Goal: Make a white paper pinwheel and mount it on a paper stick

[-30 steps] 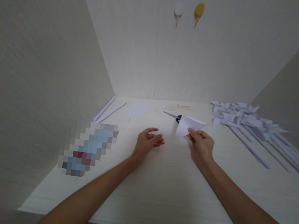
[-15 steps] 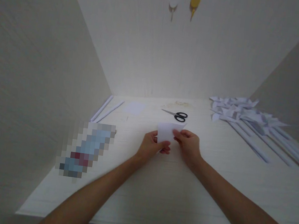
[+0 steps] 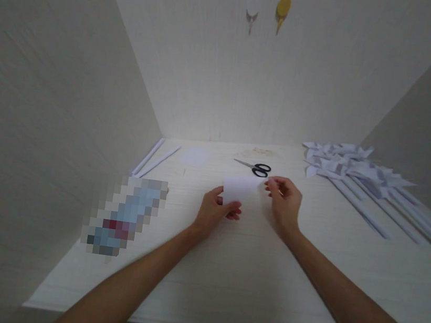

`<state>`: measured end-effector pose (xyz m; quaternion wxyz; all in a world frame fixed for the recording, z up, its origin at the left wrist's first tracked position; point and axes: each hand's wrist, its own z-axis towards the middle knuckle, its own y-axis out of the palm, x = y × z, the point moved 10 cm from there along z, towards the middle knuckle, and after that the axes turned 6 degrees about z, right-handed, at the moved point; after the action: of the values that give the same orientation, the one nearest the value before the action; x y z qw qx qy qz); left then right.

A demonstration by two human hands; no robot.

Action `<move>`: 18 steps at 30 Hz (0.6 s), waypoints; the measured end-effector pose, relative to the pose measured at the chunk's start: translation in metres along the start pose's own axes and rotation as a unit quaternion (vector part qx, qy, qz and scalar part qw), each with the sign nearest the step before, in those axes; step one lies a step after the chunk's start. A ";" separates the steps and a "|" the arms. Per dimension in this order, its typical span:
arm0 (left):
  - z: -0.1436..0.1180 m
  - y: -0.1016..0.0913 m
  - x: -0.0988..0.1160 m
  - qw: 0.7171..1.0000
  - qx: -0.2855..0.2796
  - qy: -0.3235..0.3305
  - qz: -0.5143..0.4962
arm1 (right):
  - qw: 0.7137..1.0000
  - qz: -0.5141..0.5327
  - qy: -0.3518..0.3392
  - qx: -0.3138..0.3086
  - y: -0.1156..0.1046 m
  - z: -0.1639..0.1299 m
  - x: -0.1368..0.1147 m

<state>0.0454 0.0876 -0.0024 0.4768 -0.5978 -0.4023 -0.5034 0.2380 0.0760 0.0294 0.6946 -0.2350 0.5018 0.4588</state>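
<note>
A small white sheet of paper (image 3: 240, 188) is held just above the white table (image 3: 246, 287) between both hands. My left hand (image 3: 214, 212) pinches its lower left corner. My right hand (image 3: 284, 205) grips its upper right corner with thumb and fingertips. Black-handled scissors (image 3: 256, 168) lie on the table just behind the paper.
Several white paper pinwheels on rolled sticks (image 3: 360, 178) lie at the right. Two rolled paper sticks (image 3: 156, 158) and a white paper piece (image 3: 195, 156) lie at the back left. A blurred object (image 3: 127, 215) lies near the left wall. Two hooks (image 3: 268, 8) hang on the back wall.
My right hand carried the paper leftward from near the scissors, my left hand took hold of its lower corner, and the right hand has now shifted out to the upper right corner.
</note>
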 end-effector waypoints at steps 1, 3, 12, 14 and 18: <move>0.001 0.000 0.000 1.000 -0.007 0.003 0.027 | 0.993 -0.075 -0.078 -0.049 0.014 -0.009 -0.017; 0.003 0.001 0.001 0.995 -0.025 0.019 0.093 | 0.954 -0.158 -0.200 -0.160 0.043 -0.031 -0.039; 0.015 -0.022 0.022 0.872 0.072 0.143 0.462 | 0.882 -0.272 -0.212 -0.320 0.074 -0.044 -0.014; 0.011 -0.027 0.030 0.830 0.113 0.166 0.520 | 0.890 -0.275 -0.210 -0.297 0.070 -0.040 -0.014; -0.008 -0.011 0.044 0.778 0.139 0.258 0.556 | 0.885 -0.294 -0.209 -0.293 0.069 -0.040 -0.011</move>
<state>0.0402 0.0827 0.0436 0.8376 -0.4925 0.0721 -0.2251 0.1578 0.0721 0.0332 0.7860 -0.4632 0.0957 0.3980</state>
